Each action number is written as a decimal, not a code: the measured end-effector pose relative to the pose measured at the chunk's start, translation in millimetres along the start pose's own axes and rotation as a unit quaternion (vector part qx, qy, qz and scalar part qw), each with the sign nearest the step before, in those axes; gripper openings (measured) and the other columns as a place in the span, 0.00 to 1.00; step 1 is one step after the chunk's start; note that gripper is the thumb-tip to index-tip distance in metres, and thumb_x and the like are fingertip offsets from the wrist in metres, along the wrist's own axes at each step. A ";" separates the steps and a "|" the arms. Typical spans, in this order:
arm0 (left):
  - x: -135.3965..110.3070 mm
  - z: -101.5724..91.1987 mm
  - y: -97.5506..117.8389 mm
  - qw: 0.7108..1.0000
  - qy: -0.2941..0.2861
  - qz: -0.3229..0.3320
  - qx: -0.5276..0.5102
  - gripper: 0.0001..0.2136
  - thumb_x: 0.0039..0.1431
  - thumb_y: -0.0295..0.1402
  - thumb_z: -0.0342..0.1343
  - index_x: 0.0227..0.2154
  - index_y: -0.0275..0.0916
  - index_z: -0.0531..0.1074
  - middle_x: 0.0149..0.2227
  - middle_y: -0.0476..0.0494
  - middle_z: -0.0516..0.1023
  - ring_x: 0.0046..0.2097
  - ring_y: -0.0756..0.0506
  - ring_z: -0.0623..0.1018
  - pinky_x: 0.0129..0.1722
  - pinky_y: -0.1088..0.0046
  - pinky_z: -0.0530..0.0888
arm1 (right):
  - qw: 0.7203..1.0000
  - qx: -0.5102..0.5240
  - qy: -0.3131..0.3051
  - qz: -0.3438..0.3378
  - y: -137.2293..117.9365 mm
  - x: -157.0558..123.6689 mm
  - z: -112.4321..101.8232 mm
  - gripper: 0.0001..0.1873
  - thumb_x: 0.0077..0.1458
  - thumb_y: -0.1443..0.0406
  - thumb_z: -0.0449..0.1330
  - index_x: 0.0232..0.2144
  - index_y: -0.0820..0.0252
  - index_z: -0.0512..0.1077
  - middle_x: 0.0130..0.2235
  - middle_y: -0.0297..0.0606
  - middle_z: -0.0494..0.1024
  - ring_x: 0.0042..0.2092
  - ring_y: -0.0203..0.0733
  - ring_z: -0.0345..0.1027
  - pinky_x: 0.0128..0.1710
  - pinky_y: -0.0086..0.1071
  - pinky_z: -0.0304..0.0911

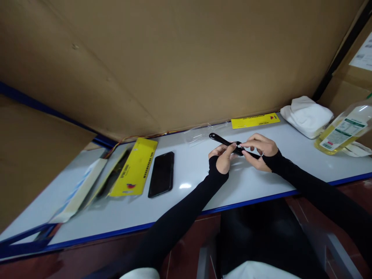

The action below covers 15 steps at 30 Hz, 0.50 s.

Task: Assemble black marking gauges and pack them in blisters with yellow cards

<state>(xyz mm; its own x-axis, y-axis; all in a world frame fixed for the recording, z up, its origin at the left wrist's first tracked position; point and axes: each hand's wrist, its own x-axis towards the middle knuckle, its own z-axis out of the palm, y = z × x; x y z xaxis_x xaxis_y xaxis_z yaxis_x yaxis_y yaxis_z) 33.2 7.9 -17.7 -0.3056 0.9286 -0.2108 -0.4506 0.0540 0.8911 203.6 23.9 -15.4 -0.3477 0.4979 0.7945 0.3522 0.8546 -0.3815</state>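
A black spokeshave (220,138) is held above the white table, its left handle pointing toward the back wall. My left hand (223,157) is closed round its middle, thumb on top. The fingers of my right hand (260,149) are closed at the middle and right handle, with the index fingertip by a small shiny part at the centre. My fingers partly cover the tool's body and right handle. Behind it, a yellow printed card (255,121) and a clear plastic package (205,132) lie on the table.
A black phone (161,174) and a larger yellow card (135,166) with packaging beside it lie to the left. On the right are a white cloth bundle (307,116) and a bottle of yellow liquid (344,130). Cardboard walls (180,62) enclose the table (188,205).
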 end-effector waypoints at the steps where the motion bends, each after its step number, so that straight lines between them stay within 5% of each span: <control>1: 0.9 -0.7 0.2 1.000 -0.001 0.000 0.000 0.15 0.33 0.35 0.77 0.20 0.35 0.76 0.35 0.39 0.85 0.33 0.45 0.82 0.37 0.66 0.81 | 1.000 -0.021 0.000 -0.021 0.8 -0.6 0.6 0.10 0.59 0.68 0.63 0.43 0.59 0.81 0.35 0.39 0.78 0.29 0.36 0.69 0.27 0.31 0.65; 5: 3.0 -2.8 -0.1 1.000 -0.001 0.002 0.015 0.17 0.33 0.36 0.77 0.26 0.34 0.80 0.32 0.39 0.84 0.34 0.43 0.82 0.37 0.66 0.80 | 0.996 -0.069 -0.007 -0.060 3.9 -2.5 3.6 0.11 0.62 0.67 0.63 0.44 0.58 0.82 0.33 0.39 0.79 0.31 0.40 0.71 0.32 0.33 0.69; 11: -1.0 -1.6 -2.0 0.999 -0.001 0.021 0.030 0.18 0.32 0.38 0.78 0.26 0.34 0.81 0.32 0.41 0.84 0.33 0.45 0.82 0.34 0.68 0.80 | 0.997 -0.072 -0.029 0.019 4.7 -0.9 3.7 0.12 0.66 0.61 0.63 0.30 0.58 0.80 0.28 0.37 0.76 0.28 0.38 0.67 0.30 0.32 0.65; 15: -3.6 -1.5 -4.5 0.998 -0.007 0.037 0.060 0.18 0.32 0.39 0.78 0.26 0.34 0.81 0.36 0.38 0.86 0.32 0.46 0.81 0.31 0.72 0.77 | 0.995 -0.077 -0.070 0.005 4.4 -1.5 4.6 0.15 0.67 0.60 0.61 0.29 0.57 0.79 0.29 0.38 0.78 0.30 0.38 0.68 0.31 0.32 0.64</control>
<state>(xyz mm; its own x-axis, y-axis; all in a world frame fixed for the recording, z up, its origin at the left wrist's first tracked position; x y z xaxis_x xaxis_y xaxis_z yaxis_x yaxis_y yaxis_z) 35.1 3.8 -21.6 -0.3227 0.9363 -0.1388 -0.3244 0.0284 0.9455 201.7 27.6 -20.5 -0.4581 0.5305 0.7132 0.4810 0.8227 -0.3030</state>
